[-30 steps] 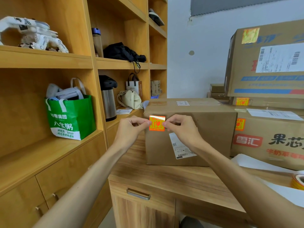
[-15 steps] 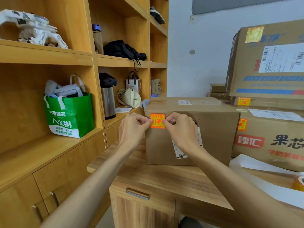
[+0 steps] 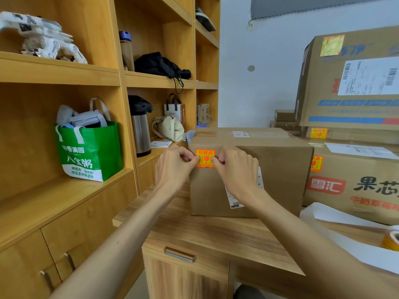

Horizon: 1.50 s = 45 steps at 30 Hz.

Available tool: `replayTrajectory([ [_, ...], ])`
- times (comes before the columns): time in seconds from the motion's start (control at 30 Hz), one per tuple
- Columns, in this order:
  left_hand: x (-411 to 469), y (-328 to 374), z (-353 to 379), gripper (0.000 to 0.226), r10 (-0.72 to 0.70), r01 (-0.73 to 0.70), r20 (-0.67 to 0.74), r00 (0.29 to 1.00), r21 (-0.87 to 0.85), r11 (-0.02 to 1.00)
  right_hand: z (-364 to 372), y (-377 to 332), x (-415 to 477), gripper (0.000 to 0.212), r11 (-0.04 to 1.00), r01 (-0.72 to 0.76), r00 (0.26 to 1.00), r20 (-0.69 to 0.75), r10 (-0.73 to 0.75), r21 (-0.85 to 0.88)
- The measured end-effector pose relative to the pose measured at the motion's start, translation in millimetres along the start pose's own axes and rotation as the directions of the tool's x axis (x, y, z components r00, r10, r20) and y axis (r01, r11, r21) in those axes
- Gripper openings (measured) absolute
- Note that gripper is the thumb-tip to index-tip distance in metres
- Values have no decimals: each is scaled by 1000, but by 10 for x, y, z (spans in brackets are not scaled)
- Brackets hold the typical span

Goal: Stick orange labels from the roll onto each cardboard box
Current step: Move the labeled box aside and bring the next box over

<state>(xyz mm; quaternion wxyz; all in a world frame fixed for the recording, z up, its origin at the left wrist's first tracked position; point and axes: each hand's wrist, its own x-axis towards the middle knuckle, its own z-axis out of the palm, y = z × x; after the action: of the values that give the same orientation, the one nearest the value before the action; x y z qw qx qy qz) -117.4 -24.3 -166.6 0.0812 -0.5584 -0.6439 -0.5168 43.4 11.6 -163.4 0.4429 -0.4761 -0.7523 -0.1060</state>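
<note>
I noted that both hands, left hand point(image 3: 174, 165) and right hand point(image 3: 235, 167), pinched on the orange label point(image 3: 205, 158), had carried it up from a second earlier against the cardboard box point(image 3: 278, 178) front near its top-left corner, application apparently nearly complete.

Wooden shelving unit point(image 3: 103, 78), left of the worktop point(image 3: 216, 234). Upper shelf: white robot toy point(image 3: 41, 37), dark-capped bottle point(image 3: 126, 50), black bag point(image 3: 159, 65). Lower shelf: green printed tote bag point(image 3: 90, 152), steel thermos point(image 3: 140, 126), cream pouch point(image 3: 170, 128), small paper gift bag point(image 3: 176, 110). Worktop drawer carries a metal handle point(image 3: 179, 254).
</note>
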Motion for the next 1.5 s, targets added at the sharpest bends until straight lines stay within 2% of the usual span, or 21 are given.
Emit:
replayTrajectory([
  [0.1, 21, -76, -28, 25, 51, -52, -31, 998, -42, 998, -16, 87, 55, 26, 988, 147, 975, -162, -153, -54],
  [0.17, 45, -116, -46, 32, 97, -100, -41, 994, -78, 992, -27, 148, 124, 30, 973, 204, 951, -212, -223, -110],
  [0.23, 81, -125, -51, 45, 148, -147, 5, 989, -101, 984, -27, 205, 193, 38, 961, 230, 949, -183, -256, -151],
  [0.3, 130, -129, -48, 53, 155, -144, 72, 985, -137, 980, -12, 238, 254, 44, 962, 246, 960, -108, -259, -119],
  [0.4, 198, -148, -26, 48, 132, -108, 139, 981, -170, 980, 11, 275, 305, 57, 972, 229, 973, 2, -229, -58],
  [0.47, 220, -169, -10, 45, 131, -101, 142, 981, -200, 975, 32, 306, 307, 56, 976, 214, 976, 31, -213, -38],
  [0.57, 233, -169, -6, 40, 131, -92, 137, 982, -262, 961, 68, 316, 287, 44, 980, 198, 980, 16, -198, 4],
  [0.67, 231, -158, -14, 39, 136, -94, 131, 982, -286, 953, 72, 301, 273, 41, 981, 193, 981, 4, -193, 30],
  [0.77, 201, -182, -25, 44, 170, -124, 130, 977, -306, 944, 67, 351, 250, 50, 973, 225, 974, -11, -225, 47],
  [0.87, 150, -231, 6, 61, 239, -206, 150, 959, -209, 956, 87, 387, 203, 68, 960, 280, 960, -17, -280, -22],
  [0.97, 104, -264, 67, 71, 278, -257, 156, 948, -143, 956, 125, 376, 188, 67, 952, 295, 954, -29, -298, -76],
  [1.27, 145, -350, 65, 70, 330, -302, 197, 923, -157, 940, 129, 472, 192, 69, 915, 378, 923, -12, -384, -140],
  [1.4, 159, -309, 28, 65, 338, -313, 209, 918, -147, 938, 117, 454, 219, 61, 934, 350, 936, -12, -352, -76],
  [1.5, 118, -263, -22, 49, 358, -328, 188, 915, -172, 929, 97, 451, 227, 57, 949, 316, 948, -18, -316, -11],
])
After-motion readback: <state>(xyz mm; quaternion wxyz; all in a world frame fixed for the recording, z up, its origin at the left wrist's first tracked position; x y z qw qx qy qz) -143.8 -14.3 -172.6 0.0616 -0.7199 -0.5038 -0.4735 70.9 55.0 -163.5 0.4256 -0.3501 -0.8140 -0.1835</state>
